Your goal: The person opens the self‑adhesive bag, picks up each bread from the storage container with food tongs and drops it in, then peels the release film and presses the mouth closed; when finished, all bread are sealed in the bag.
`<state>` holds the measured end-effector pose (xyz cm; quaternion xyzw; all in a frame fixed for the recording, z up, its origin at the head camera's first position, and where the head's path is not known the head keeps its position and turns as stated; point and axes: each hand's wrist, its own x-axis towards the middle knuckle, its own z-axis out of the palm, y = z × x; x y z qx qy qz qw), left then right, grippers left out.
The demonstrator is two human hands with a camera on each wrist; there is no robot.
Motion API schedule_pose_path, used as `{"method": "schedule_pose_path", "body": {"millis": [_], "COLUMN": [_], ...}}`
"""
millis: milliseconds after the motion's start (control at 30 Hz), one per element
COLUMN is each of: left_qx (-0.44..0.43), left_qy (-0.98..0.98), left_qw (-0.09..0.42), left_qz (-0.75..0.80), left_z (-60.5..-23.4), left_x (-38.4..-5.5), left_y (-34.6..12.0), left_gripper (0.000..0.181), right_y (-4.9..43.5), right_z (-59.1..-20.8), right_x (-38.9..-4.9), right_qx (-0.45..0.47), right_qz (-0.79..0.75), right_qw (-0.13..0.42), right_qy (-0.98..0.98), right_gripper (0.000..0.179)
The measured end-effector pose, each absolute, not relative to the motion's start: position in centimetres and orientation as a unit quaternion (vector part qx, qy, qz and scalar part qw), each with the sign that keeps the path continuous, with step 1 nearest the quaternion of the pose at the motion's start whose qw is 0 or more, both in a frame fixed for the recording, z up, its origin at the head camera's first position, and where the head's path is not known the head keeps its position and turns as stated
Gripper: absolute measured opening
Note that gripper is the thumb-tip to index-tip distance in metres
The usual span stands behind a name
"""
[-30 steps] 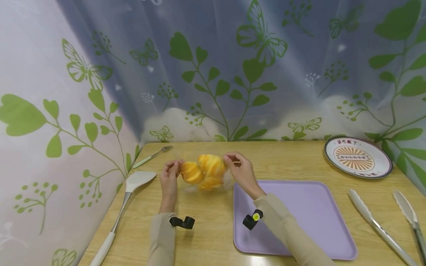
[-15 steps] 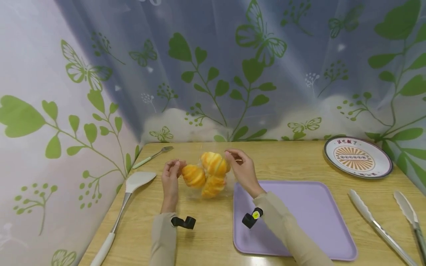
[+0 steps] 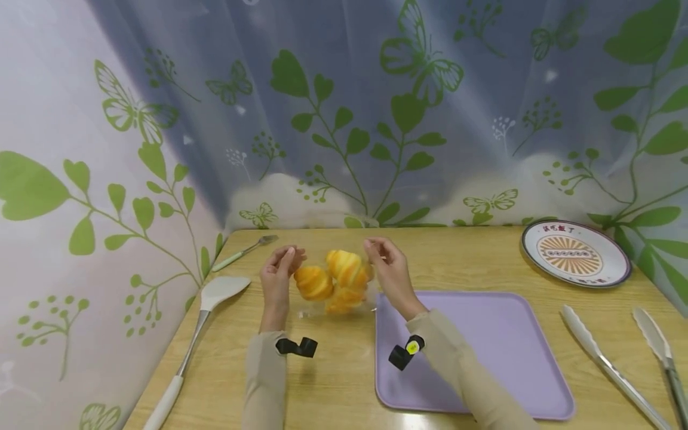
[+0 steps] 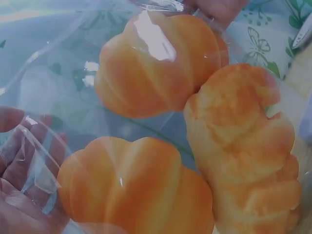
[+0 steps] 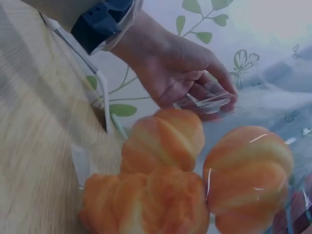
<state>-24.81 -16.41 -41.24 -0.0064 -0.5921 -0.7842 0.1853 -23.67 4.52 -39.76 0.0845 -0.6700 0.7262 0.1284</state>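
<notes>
A clear plastic bag (image 4: 34, 78) with three golden bread rolls inside hangs between my two hands, over the table's left-centre. One roll (image 3: 313, 283) lies by my left hand, a paler striped one (image 3: 348, 267) by my right, and a longer, lumpy roll (image 3: 344, 300) below. My left hand (image 3: 276, 280) pinches the bag's left side; in the right wrist view its film creases between thumb and fingers. On the opposite side my right hand (image 3: 391, 269) holds the bag at its upper edge, fingertips beside the striped roll.
A purple tray (image 3: 473, 358) lies under my right forearm. To the left are a white spatula (image 3: 215, 294) and a small fork (image 3: 244, 254). Tongs (image 3: 607, 358) rest at the right, with a patterned plate (image 3: 576, 254) behind them. A printed curtain (image 3: 344, 119) borders the table's back.
My left hand has risen slightly and its fingers have shifted along the bag's edge. The rolls have swung and settled a little within the bag; my right hand stays nearly in place.
</notes>
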Motion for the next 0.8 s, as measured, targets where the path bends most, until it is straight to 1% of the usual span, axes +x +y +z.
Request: {"method": "schedule_pose_path", "body": {"millis": [100, 233, 333, 433, 533, 600, 700, 800], "left_qx": [-0.014, -0.015, -0.008, -0.026, -0.053, -0.066, -0.07, -0.066], "left_qy": [-0.571, -0.559, -0.559, -0.565, -0.586, -0.592, -0.585, -0.564], "left_qw": [0.188, 0.204, 0.22, 0.225, 0.233, 0.243, 0.259, 0.262], "left_qz": [-0.799, -0.803, -0.799, -0.793, -0.774, -0.765, -0.765, -0.78], "left_z": [-41.1, -40.9, -40.8, -41.0, -41.0, -40.7, -40.2, -39.7], "left_x": [-24.8, -24.8, -24.7, -24.6, -24.4, -24.3, -24.4, -24.4], "left_y": [-16.6, -17.1, -17.5, -17.8, -17.9, -17.8, -17.6, -17.4], "left_gripper": [0.022, 0.035, 0.043, 0.04, 0.03, 0.027, 0.024, 0.023], "right_y": [4.6, 4.6, 4.3, 4.0, 3.9, 3.9, 3.9, 3.4], "right_z": [-39.3, -38.7, -38.7, -38.9, -38.9, -38.8, -38.5, -37.8], "right_x": [-23.9, -23.8, -23.7, -23.6, -23.5, -23.4, -23.0, -22.1], "right_qx": [0.084, 0.068, 0.061, 0.051, 0.043, 0.04, 0.041, 0.074], "right_qz": [0.726, 0.75, 0.767, 0.773, 0.762, 0.751, 0.723, 0.685], "right_qw": [0.125, 0.131, 0.137, 0.136, 0.139, 0.148, 0.192, 0.274], "right_qy": [-0.671, -0.644, -0.624, -0.617, -0.631, -0.642, -0.663, -0.671], "right_gripper": [0.025, 0.034, 0.035, 0.033, 0.034, 0.033, 0.028, 0.022]}}
